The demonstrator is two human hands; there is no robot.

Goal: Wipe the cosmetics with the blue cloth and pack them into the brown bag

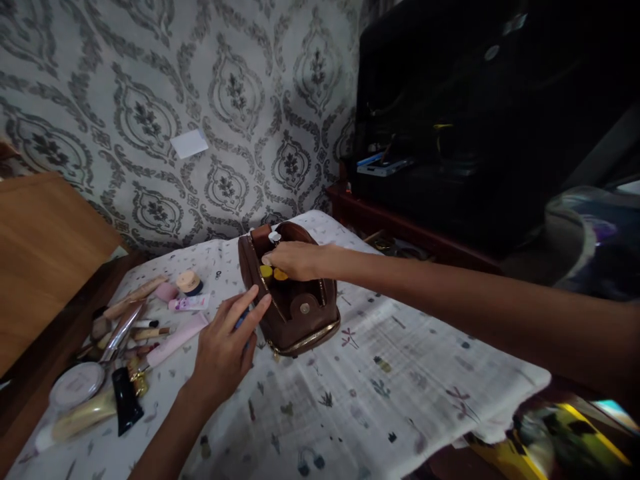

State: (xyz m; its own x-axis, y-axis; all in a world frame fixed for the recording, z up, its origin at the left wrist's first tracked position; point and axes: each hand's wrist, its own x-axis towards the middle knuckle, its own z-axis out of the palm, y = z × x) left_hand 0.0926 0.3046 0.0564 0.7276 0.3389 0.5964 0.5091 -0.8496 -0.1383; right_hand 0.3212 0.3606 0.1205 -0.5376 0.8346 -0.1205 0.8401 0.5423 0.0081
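A brown zip pouch (300, 313) lies open on a white patterned cloth (380, 393). My right hand (293, 259) reaches across to the pouch's open mouth, fingers curled over small yellow items at the opening; what they grip is hidden. My left hand (225, 347) rests against the pouch's left side, fingers stretched out flat, with something thin and blue showing under the fingertips. A white-capped item (275, 237) pokes up just behind my right hand.
Several cosmetics lie at the left: a pink tube (175, 341), a black tube (125, 400), a round compact (77, 385), brushes (120, 330), a small jar (189, 283). A wooden board (45, 247) stands at far left; a dark cabinet (475, 133) at right.
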